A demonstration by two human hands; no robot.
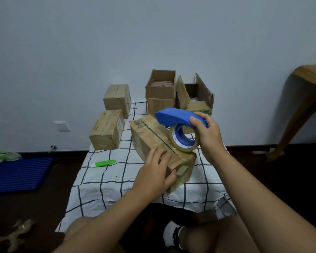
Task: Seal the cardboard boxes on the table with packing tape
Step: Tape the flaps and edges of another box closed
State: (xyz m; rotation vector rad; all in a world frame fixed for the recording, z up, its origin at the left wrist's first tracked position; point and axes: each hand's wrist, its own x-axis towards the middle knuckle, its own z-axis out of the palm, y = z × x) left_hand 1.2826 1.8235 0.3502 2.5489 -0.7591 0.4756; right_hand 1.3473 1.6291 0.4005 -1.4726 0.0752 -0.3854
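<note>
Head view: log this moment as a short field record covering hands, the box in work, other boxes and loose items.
left hand: left hand rests on the near end of the front box, fingers fairly straight
right hand: right hand grips the blue tape dispenser, its tape roll at the box's top seam
front box: flaps closed, lying at an angle on the checked cloth
closed boxes: two at back left
open boxes: two at back right
loose item: green cutter on the cloth
</note>
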